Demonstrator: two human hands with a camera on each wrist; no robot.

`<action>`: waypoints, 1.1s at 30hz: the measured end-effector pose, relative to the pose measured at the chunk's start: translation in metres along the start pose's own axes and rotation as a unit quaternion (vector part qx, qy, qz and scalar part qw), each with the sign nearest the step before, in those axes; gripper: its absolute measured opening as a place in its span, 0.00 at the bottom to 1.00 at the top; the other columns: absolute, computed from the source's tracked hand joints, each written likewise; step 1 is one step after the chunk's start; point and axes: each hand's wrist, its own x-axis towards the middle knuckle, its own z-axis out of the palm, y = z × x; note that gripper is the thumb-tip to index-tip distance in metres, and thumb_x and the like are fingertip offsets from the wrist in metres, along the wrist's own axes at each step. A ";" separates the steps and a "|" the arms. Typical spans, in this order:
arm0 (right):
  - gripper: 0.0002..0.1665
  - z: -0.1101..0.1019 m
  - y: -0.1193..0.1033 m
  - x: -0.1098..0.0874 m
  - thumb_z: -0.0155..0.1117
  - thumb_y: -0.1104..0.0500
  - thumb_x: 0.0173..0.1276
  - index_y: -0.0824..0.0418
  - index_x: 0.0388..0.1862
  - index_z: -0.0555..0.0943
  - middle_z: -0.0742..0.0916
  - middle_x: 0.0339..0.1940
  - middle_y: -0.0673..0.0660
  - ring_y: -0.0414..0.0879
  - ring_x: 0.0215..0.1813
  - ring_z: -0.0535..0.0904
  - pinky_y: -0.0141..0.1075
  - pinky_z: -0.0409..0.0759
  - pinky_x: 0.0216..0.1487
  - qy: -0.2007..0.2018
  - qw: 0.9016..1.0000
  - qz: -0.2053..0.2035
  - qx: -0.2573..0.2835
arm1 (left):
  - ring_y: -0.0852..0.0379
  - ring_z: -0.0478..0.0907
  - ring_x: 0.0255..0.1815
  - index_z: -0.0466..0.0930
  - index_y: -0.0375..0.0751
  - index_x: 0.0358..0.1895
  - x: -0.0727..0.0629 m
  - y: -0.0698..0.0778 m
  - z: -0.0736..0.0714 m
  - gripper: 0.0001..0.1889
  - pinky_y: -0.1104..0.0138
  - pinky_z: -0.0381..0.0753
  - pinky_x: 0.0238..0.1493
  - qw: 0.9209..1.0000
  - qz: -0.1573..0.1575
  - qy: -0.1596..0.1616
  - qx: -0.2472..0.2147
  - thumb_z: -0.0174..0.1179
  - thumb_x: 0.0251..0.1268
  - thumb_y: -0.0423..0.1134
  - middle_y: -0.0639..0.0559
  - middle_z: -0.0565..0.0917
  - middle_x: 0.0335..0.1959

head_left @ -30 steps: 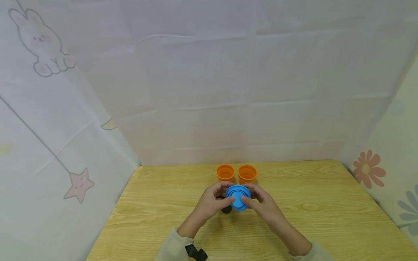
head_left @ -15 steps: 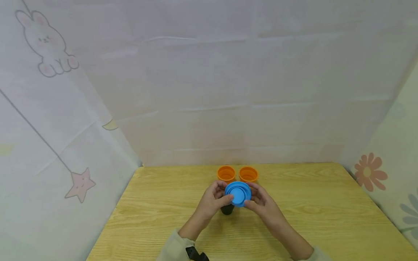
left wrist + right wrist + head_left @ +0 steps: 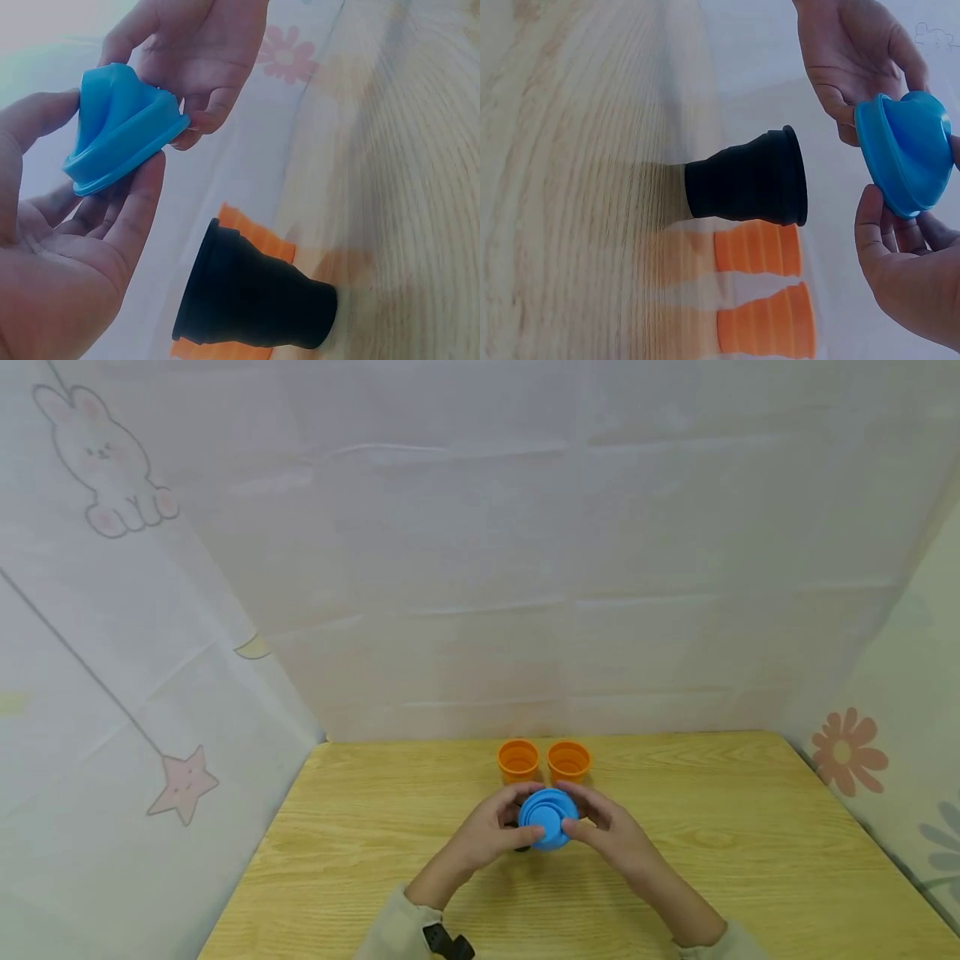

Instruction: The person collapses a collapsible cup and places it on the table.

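A blue collapsible cup [image 3: 552,806] is held up by both hands above the table, its ringed inside facing the head camera. My left hand [image 3: 489,832] pinches its left side, thumb at the inner base and fingers beneath the rim. On the right side, my right hand [image 3: 613,837] pinches the cup between thumb and fingers. Both wrist views show the cup's wall [image 3: 124,139] folded unevenly, part of it bulging out. Below the hands, a black cup [image 3: 742,180] stands upright and extended, mostly covered by the left hand in the head view.
Two orange collapsible cups [image 3: 518,762] [image 3: 568,760] stand side by side, extended, near the back of the wooden table [image 3: 360,827]. A white printed cloth [image 3: 465,635] hangs behind the table and along its sides.
The blue cup rises slightly, then comes down again. Its inside looks more lopsided now. The left thumb slides lower on the cup, and the right thumb shifts toward its right edge.
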 end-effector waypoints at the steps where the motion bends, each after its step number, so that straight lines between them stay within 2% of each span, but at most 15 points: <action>1: 0.34 0.000 0.000 0.000 0.61 0.55 0.77 0.60 0.77 0.65 0.78 0.61 0.61 0.54 0.62 0.75 0.35 0.79 0.59 0.000 1.000 0.002 0.000 | 0.51 0.79 0.57 0.66 0.40 0.73 0.000 -0.001 0.000 0.32 0.61 0.83 0.55 1.000 -0.001 -0.002 -0.006 0.66 0.70 0.44 0.43 0.76 0.61; 7: 0.31 0.003 0.000 -0.001 0.60 0.54 0.78 0.61 0.75 0.66 0.77 0.65 0.63 0.54 0.65 0.75 0.33 0.79 0.61 0.013 0.999 0.020 0.037 | 0.51 0.79 0.58 0.63 0.39 0.70 -0.002 -0.003 0.004 0.31 0.61 0.84 0.55 0.999 -0.012 0.008 -0.035 0.66 0.71 0.42 0.44 0.76 0.60; 12: 0.32 0.004 0.000 -0.002 0.60 0.54 0.78 0.61 0.76 0.65 0.77 0.66 0.63 0.53 0.65 0.75 0.34 0.77 0.63 0.011 0.999 0.027 0.044 | 0.52 0.80 0.55 0.61 0.38 0.68 -0.002 -0.004 0.006 0.29 0.63 0.85 0.51 0.999 0.001 0.021 -0.045 0.64 0.72 0.40 0.43 0.75 0.58; 17: 0.35 0.005 0.000 -0.003 0.60 0.56 0.78 0.62 0.78 0.61 0.77 0.66 0.65 0.54 0.65 0.76 0.47 0.78 0.66 -0.013 0.997 0.033 0.074 | 0.52 0.79 0.55 0.59 0.37 0.67 -0.001 -0.007 0.010 0.29 0.64 0.85 0.51 0.997 0.016 0.032 -0.063 0.64 0.72 0.38 0.43 0.74 0.59; 19: 0.35 0.005 0.000 -0.003 0.59 0.57 0.78 0.62 0.79 0.61 0.77 0.66 0.65 0.54 0.63 0.77 0.49 0.79 0.64 -0.020 0.996 0.034 0.078 | 0.52 0.79 0.55 0.59 0.37 0.66 -0.002 -0.009 0.011 0.28 0.64 0.84 0.52 0.997 0.015 0.033 -0.067 0.64 0.71 0.37 0.44 0.73 0.58; 24: 0.33 0.002 -0.001 -0.005 0.60 0.56 0.77 0.61 0.77 0.65 0.78 0.61 0.63 0.55 0.60 0.77 0.39 0.81 0.57 -0.039 0.999 0.023 0.031 | 0.53 0.80 0.52 0.61 0.34 0.64 -0.007 -0.007 0.010 0.27 0.65 0.83 0.51 0.998 -0.001 0.036 -0.053 0.65 0.71 0.39 0.45 0.75 0.54; 28: 0.31 0.000 -0.003 -0.005 0.61 0.55 0.77 0.59 0.76 0.69 0.78 0.57 0.64 0.57 0.57 0.77 0.38 0.82 0.55 -0.047 0.999 0.013 0.002 | 0.53 0.79 0.49 0.66 0.35 0.67 -0.010 -0.005 0.007 0.27 0.65 0.83 0.50 0.999 -0.008 0.030 -0.021 0.65 0.72 0.41 0.46 0.78 0.52; 33: 0.31 0.001 -0.005 -0.004 0.63 0.53 0.76 0.58 0.74 0.71 0.79 0.57 0.64 0.56 0.55 0.78 0.37 0.83 0.53 -0.030 0.999 0.019 -0.008 | 0.53 0.80 0.49 0.69 0.36 0.70 -0.011 -0.008 0.004 0.27 0.56 0.85 0.53 0.999 -0.019 0.032 -0.006 0.64 0.72 0.41 0.46 0.80 0.52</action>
